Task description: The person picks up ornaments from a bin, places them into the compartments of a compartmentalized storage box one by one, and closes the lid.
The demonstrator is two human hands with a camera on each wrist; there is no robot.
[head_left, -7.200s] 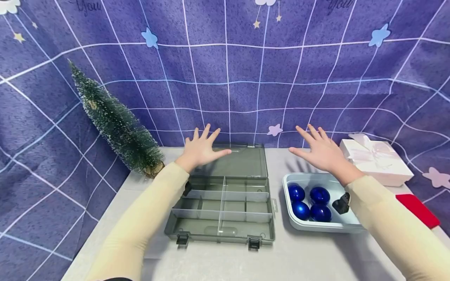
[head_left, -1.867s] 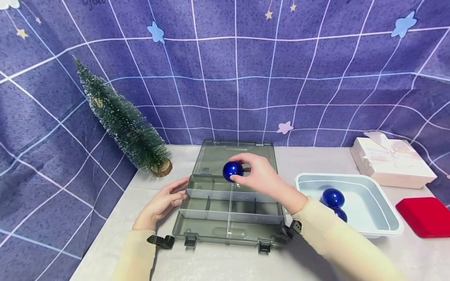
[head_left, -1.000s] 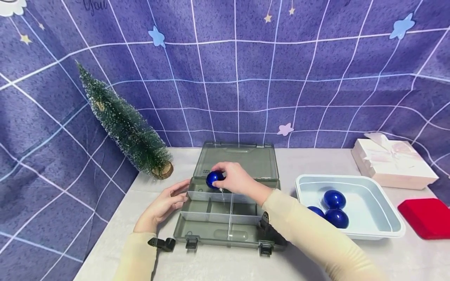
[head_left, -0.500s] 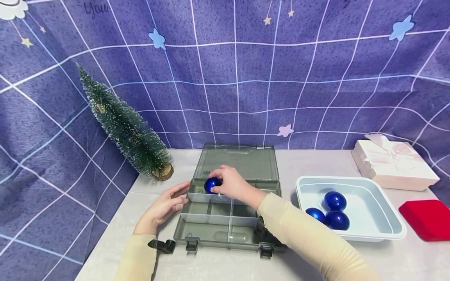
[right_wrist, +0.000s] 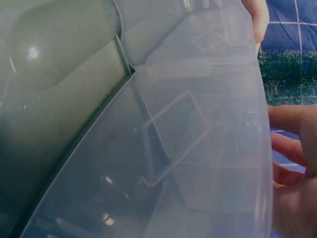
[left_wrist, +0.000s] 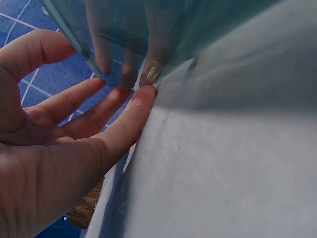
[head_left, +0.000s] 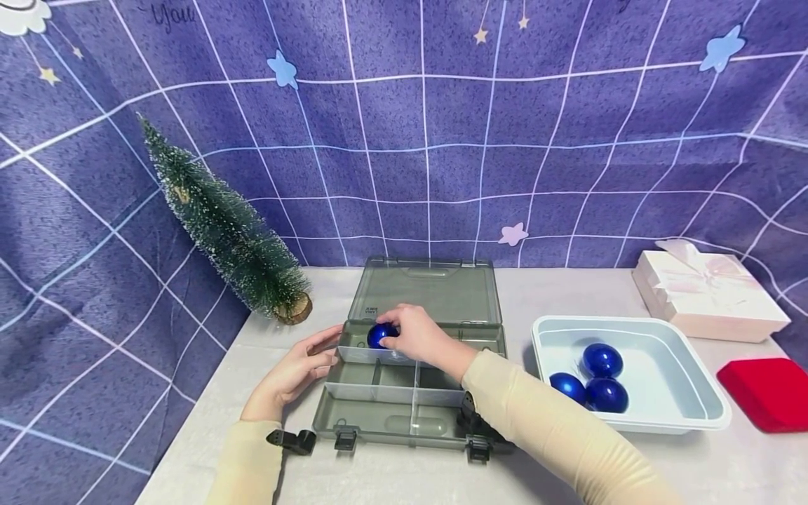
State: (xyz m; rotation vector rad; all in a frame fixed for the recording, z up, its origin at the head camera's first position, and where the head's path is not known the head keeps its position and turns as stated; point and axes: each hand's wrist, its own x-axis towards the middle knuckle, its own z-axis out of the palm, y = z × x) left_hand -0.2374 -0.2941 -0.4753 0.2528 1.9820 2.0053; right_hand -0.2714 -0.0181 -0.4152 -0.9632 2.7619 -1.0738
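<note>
My right hand pinches a shiny blue Christmas ball between thumb and fingers, low inside the back-left compartment of a smoky clear plastic organizer box. Its lid is folded back flat behind it. With loosely extended fingers, my left hand rests its fingertips against the box's left side; in the left wrist view the hand has its fingertips right at the see-through wall. The right wrist view shows the box's clear dividers, with the ball out of sight.
Right of the box stands a pale blue tub with three blue balls in it. A white gift box with a ribbon and a red object lie at the far right. A small frosted Christmas tree leans at the back left.
Both hands were raised with nothing held at first. The right hand has since carried one ball from the tub leftward and lowered it into the compartment. The left hand has come to the box's side.
</note>
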